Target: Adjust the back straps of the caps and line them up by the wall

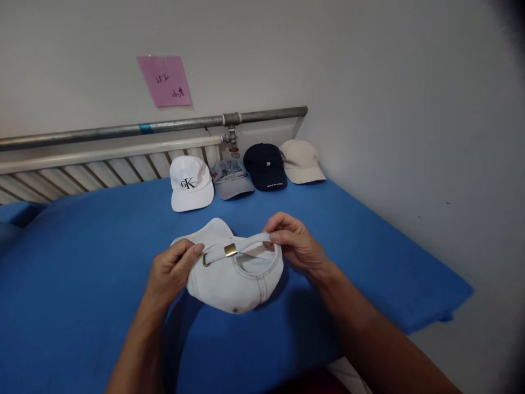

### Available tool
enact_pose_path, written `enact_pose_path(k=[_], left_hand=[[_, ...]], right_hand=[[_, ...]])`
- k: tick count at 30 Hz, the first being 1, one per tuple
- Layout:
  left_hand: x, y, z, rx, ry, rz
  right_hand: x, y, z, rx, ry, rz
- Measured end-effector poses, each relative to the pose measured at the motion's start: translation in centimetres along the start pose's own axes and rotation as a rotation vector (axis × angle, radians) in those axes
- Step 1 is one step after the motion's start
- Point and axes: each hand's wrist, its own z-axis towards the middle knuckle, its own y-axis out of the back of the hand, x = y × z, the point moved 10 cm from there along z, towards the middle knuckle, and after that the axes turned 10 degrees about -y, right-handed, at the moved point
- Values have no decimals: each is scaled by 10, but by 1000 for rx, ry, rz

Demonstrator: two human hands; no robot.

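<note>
A white baseball cap [229,287] is held between my two hands above the blue cloth, its back opening facing me and its brim pointing away to the left. Across the opening runs its strap, with a brass buckle [230,250] near the middle and a metal eyelet at the left end. My left hand [174,268] grips the cap's left side, thumb on top beside the eyelet. With thumb and fingers, my right hand [295,241] pinches the strap's right end at the edge of the cap; some fingertips show through the opening.
Along the back stand a white cap [192,183] with black letters, a grey cap [233,179], a navy cap [266,167] and a beige cap [302,161]. Behind them are a radiator [110,171] and a metal pipe [180,125]. The blue-covered table [102,262] ends at the right.
</note>
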Motion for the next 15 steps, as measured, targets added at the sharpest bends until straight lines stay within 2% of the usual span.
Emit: enact_pose_path(k=[2, 4, 10, 12, 15], left_hand=[[-1, 5, 0, -48, 8, 19], [-3, 2, 1, 4, 14, 36], [-11, -46, -11, 540, 19, -12], [-13, -56, -19, 651, 32, -45], [-14, -56, -25, 704, 46, -101]], right_hand=[[-2, 1, 1, -23, -11, 14], [-3, 0, 2, -24, -15, 19], [-9, -9, 0, 39, -29, -36], [-11, -13, -2, 70, -35, -56], [-5, -15, -1, 88, 13, -53]])
